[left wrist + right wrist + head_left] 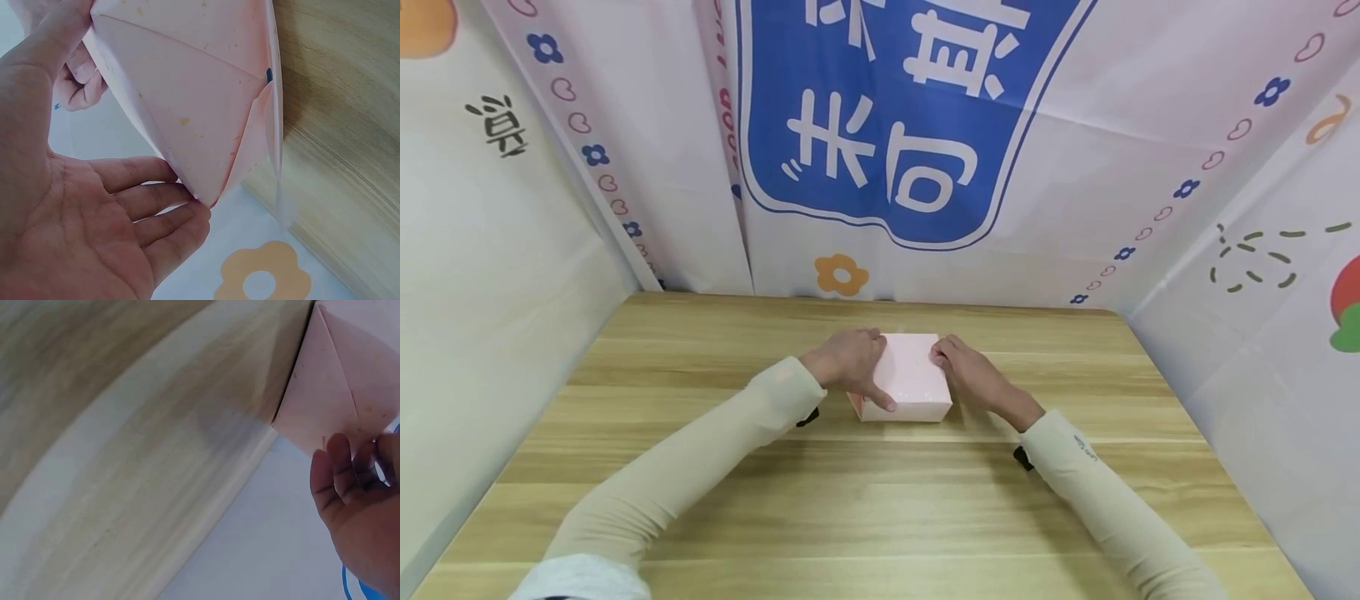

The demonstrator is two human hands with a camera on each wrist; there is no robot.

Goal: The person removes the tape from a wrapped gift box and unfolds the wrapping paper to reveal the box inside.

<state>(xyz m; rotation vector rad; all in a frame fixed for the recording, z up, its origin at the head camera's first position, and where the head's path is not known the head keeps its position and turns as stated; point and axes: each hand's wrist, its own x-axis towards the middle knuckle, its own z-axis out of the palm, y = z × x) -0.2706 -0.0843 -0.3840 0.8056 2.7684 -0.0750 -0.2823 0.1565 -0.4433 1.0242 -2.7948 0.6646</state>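
A small pale pink box (913, 371) with gold flecks sits on the table. My left hand (850, 358) spans its left side, thumb at the front edge and fingers toward the back. In the left wrist view, the left fingertips touch the box's folded side panel (187, 119), where a loose flap shows near the base. On the other side my right hand (973, 379) has its fingers curled at the back right corner of the top. The right wrist view has the right fingertips (339, 447) against the box's creased side. The inside of the box is hidden.
The wood-grain table (880, 500) extends around the box on all sides. Behind it hangs a white printed cloth (1037, 208) with a blue sign and an orange flower. More white cloth panels (497, 275) stand along the left and right edges.
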